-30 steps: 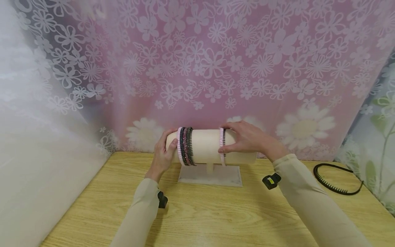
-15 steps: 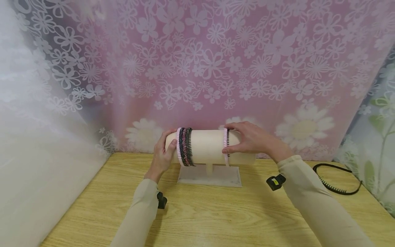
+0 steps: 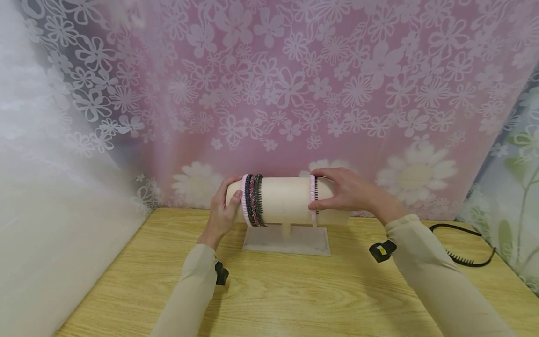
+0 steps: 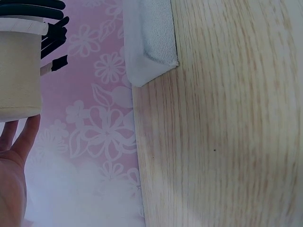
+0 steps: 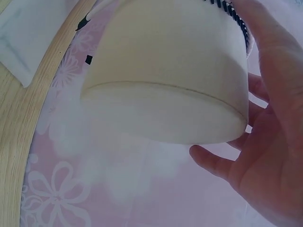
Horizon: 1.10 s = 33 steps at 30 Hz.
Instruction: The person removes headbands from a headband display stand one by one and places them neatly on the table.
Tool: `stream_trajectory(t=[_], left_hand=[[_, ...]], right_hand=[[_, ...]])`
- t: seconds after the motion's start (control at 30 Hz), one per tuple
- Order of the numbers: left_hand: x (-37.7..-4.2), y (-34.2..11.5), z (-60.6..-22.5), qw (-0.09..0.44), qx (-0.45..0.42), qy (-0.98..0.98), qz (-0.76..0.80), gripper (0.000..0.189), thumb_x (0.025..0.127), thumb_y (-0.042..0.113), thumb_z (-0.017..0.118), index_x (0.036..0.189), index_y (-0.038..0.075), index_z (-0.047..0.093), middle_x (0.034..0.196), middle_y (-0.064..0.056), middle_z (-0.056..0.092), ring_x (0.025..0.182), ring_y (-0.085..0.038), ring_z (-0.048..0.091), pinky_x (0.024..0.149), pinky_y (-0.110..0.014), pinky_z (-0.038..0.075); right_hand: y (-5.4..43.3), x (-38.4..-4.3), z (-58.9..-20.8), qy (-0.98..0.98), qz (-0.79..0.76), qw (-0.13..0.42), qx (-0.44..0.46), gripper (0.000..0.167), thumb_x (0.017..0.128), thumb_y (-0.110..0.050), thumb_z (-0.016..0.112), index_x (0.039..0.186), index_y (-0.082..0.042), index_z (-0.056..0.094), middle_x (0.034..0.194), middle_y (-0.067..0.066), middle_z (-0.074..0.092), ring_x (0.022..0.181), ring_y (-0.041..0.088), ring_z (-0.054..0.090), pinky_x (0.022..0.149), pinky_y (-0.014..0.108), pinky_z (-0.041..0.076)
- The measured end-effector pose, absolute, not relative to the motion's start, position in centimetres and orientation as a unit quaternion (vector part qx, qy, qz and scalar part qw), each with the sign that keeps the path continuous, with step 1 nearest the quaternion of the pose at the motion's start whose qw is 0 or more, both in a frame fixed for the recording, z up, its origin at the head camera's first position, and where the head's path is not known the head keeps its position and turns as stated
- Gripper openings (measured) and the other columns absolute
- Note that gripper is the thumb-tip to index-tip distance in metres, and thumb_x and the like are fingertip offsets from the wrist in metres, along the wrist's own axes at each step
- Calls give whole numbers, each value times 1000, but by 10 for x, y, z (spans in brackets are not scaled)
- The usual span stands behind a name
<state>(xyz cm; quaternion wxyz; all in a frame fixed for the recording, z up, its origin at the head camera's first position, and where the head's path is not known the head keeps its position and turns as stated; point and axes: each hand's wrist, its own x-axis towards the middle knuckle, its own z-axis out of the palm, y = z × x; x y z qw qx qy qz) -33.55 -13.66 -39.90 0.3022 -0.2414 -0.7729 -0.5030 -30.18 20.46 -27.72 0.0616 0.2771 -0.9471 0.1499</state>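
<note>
A cream cylindrical headband stand (image 3: 284,199) lies across the middle of the head view. My left hand (image 3: 221,213) grips its left end, the thumb in front beside a pink headband (image 3: 244,206). Right of that band sit several dark, glittery headbands (image 3: 254,201) with comb teeth. Toward the stand's right end, my right hand (image 3: 351,189) holds another pink headband (image 3: 313,201) with black teeth, thumb in front and fingers over the top. The right wrist view shows that hand beside the roll's bare end (image 5: 165,113). In the left wrist view, fingertips (image 4: 29,130) touch the roll's end.
The stand's pale flat base (image 3: 286,245) rests on a wood-grain table (image 3: 278,295). A black toothed headband (image 3: 456,226) lies at the table's right, partly behind the right sleeve. A pink floral curtain (image 3: 269,93) hangs behind.
My right hand has slid rightward along the roll, taking the pink headband with it and widening the gap to the left group. My left hand stays put on the stand's left end.
</note>
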Motion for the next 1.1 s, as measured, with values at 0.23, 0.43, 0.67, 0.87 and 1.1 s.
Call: stream_trajectory(t=[0.23, 0.43, 0.67, 0.87, 1.1], left_hand=[[-334, -136, -398, 299, -237, -776, -503, 41, 102, 34, 52, 142, 26, 55, 136, -9, 63, 98, -25, 64, 80, -41, 54], [-335, -137, -398, 299, -235, -777, -502, 41, 103, 36, 52, 142, 26, 55, 140, -8, 62, 101, -27, 64, 82, -42, 54], [-335, -137, -398, 302, -230, -778, -500, 40, 102, 33, 53, 141, 26, 56, 141, -6, 61, 105, -26, 64, 86, -44, 52], [-334, -136, -397, 300, -229, -780, -500, 40, 101, 31, 54, 141, 26, 56, 137, -7, 63, 100, -26, 64, 82, -43, 53], [-332, -136, -396, 301, -233, -776, -502, 41, 102, 32, 53, 142, 26, 55, 136, -8, 63, 97, -26, 64, 79, -42, 53]], right_hand=[[209, -301, -277, -947, 152, 66, 276, 90, 80, -59, 80, 151, -13, 50, 148, 18, 57, 130, 39, 56, 101, 57, 47], [213, -302, -279, -946, 155, 64, 278, 92, 80, -59, 81, 152, -13, 48, 150, 17, 56, 135, 40, 53, 108, 59, 44], [218, -301, -280, -947, 156, 58, 274, 93, 80, -60, 79, 153, -13, 46, 153, 18, 52, 140, 43, 48, 113, 64, 38], [221, -298, -281, -949, 159, 51, 267, 95, 81, -60, 78, 155, -13, 43, 156, 18, 49, 142, 44, 45, 114, 65, 36], [223, -296, -281, -948, 172, 48, 264, 94, 82, -60, 78, 156, -14, 42, 157, 19, 47, 143, 46, 43, 113, 66, 36]])
